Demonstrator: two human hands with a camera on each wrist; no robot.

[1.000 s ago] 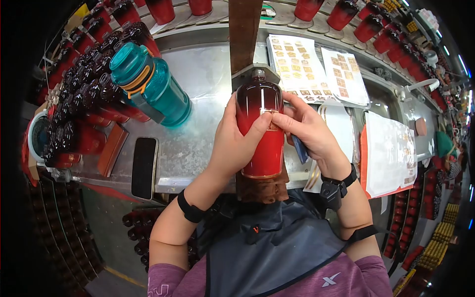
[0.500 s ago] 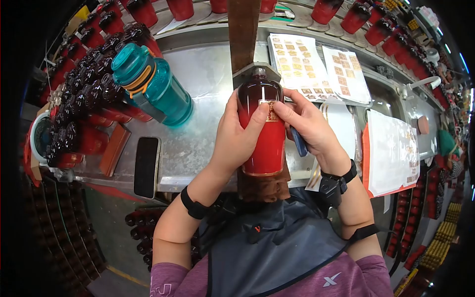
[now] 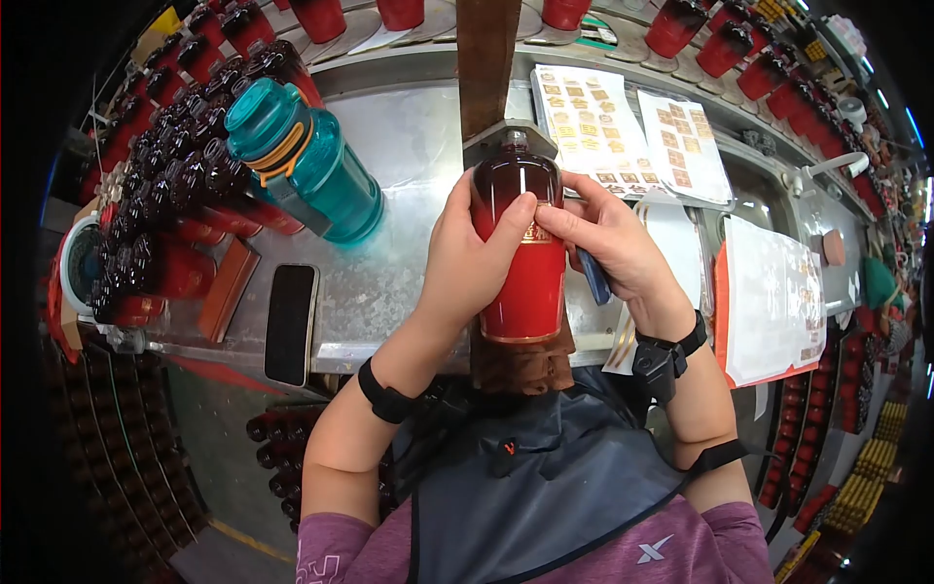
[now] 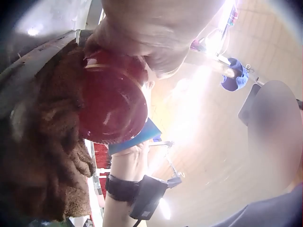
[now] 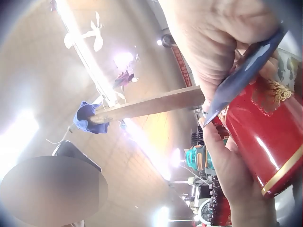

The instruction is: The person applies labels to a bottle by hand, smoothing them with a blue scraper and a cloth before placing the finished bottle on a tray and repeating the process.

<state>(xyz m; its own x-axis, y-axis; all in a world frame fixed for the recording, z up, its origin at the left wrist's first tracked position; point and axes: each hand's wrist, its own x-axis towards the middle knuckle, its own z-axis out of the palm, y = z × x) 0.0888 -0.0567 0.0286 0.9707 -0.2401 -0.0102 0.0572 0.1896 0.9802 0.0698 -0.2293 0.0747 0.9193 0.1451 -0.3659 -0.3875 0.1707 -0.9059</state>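
Observation:
A glossy bottle [image 3: 525,302], black at the neck and fading to red, lies on a brown cloth [image 3: 520,365] with its neck pointing away from me. My left hand [image 3: 472,253] grips it from the left side, thumb laid over its front. On the front is a gold label [image 3: 537,235], partly covered by both thumbs. My right hand [image 3: 623,248] has its thumb at the label's upper edge and a flat blue scraper [image 3: 592,277] held in the palm. The right wrist view shows the scraper [image 5: 246,71] angled beside the bottle; the left wrist view shows the bottle's round base [image 4: 113,104].
Sheets of gold labels [image 3: 593,127] lie at the back right, with a white sheet [image 3: 771,297] on an orange folder nearer. A wooden post [image 3: 484,68] rises behind the bottle. Leftward are a teal water bottle [image 3: 336,180], a phone [image 3: 291,326] and many red-black bottles [image 3: 180,190].
Both thumbs have shifted over the label, which showed more fully half a second ago. Along the back, the red bottles on the conveyor have moved to the right.

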